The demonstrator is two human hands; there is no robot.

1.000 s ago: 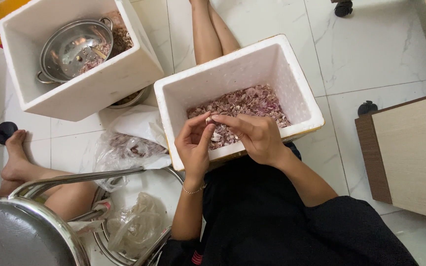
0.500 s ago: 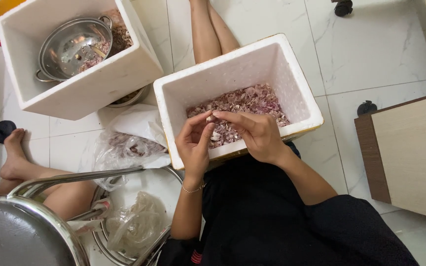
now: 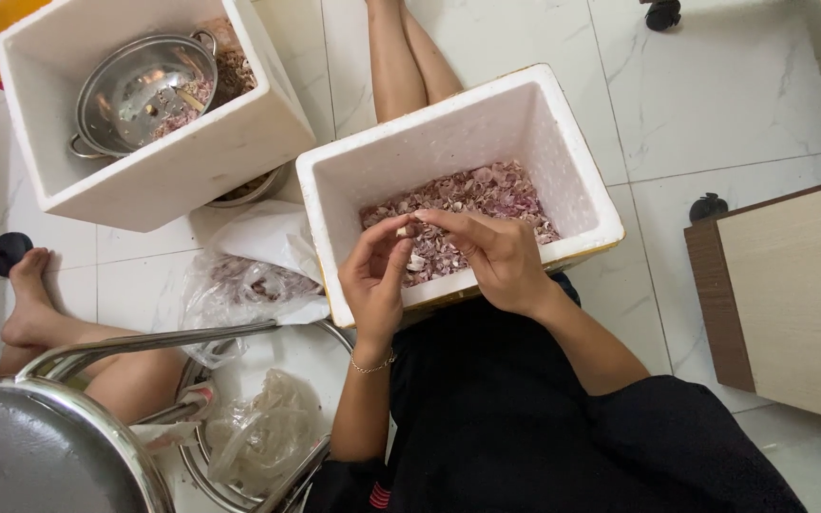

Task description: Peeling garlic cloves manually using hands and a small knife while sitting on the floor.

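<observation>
I am looking straight down at my own lap, where a white foam box (image 3: 563, 180) rests on my knees with its near rim against my dark clothing. Its floor is covered with purple-pink shallot or garlic skins (image 3: 486, 195), which suggests the box sits this close so that the peelings drop straight in.

My left hand (image 3: 375, 280) is raised over the near-left part of the box, thumb and fingers curled and pinching a small pale clove (image 3: 405, 231) at its tip. My right hand (image 3: 496, 256) comes in from the other side, its fingertips closed on the same clove, so both hands grip 1 small piece between them just above the heap of skins (I judge the 2-handed hold is for stripping the skin, though the piece is too small to be sure what it is).

On the tiled floor (image 3: 734, 104) to the far left stands a 2nd foam box (image 3: 192, 152) holding a steel colander (image 3: 140, 90) with a few bits inside. Between the boxes lies a clear plastic bag (image 3: 239, 294) with more purple skins. At the near-left corner of the view a steel stool (image 3: 40, 446) sits beside crumpled plastic (image 3: 258, 437). A wooden cabinet edge (image 3: 781, 294) shows on the right.
</observation>
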